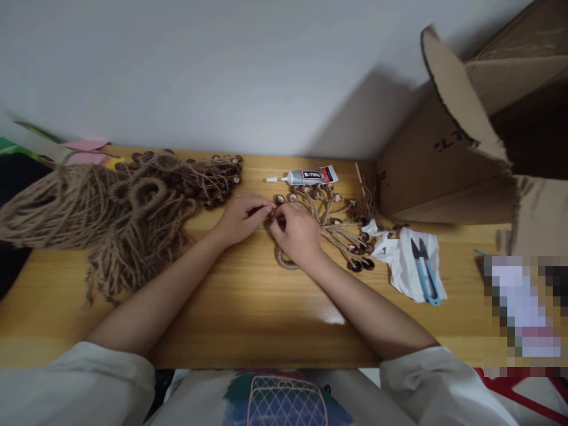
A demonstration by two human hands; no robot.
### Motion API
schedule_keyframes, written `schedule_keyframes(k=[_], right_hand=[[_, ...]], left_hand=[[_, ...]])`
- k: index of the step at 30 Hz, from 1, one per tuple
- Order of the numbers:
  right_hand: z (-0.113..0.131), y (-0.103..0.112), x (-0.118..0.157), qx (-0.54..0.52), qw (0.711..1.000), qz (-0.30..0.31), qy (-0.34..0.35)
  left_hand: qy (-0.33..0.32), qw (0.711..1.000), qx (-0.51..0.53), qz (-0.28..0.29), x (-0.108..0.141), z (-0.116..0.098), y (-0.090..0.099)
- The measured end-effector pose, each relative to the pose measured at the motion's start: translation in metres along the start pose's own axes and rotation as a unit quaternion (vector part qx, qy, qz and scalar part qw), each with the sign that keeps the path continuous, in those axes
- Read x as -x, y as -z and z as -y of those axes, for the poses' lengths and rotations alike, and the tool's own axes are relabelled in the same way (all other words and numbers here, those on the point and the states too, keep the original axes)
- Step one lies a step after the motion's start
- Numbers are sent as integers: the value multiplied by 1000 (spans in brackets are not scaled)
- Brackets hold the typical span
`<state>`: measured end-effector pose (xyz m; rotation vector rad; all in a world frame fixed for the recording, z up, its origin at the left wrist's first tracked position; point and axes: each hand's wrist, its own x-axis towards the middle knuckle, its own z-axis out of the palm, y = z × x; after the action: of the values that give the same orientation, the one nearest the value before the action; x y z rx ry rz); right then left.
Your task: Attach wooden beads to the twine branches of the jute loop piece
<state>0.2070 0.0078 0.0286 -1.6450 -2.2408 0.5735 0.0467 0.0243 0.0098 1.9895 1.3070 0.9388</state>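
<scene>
My left hand point(244, 218) and my right hand point(296, 229) meet over the middle of the wooden table, fingertips pinched together on something small and dark that the fingers mostly hide. Under my right wrist shows part of a coiled twine ring point(286, 260). Just right of that hand fans out a bunch of twine cords point(339, 232) tipped with round brown nut-like pieces. Behind my hands lies a glue tube point(310, 176) marked B-7000, its nozzle pointing left.
Left of my hands sits a big heap of twine point(142, 231) with more brown pieces point(213, 183). Blue-handled thread snips point(426, 275) rest on white crumpled paper point(399, 269). An open cardboard box point(426, 148) stands at the back right, against the wall point(231, 77).
</scene>
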Motion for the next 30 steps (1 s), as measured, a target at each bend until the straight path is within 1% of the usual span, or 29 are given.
schedule_keyframes(k=[8, 30], right_hand=[[1, 2, 0, -6, 1000, 4, -7], [-1, 0, 0, -19, 1000, -12, 7]], left_hand=[[3, 1000, 4, 4, 0, 0, 0], [4, 1000, 13, 7, 0, -1, 2]])
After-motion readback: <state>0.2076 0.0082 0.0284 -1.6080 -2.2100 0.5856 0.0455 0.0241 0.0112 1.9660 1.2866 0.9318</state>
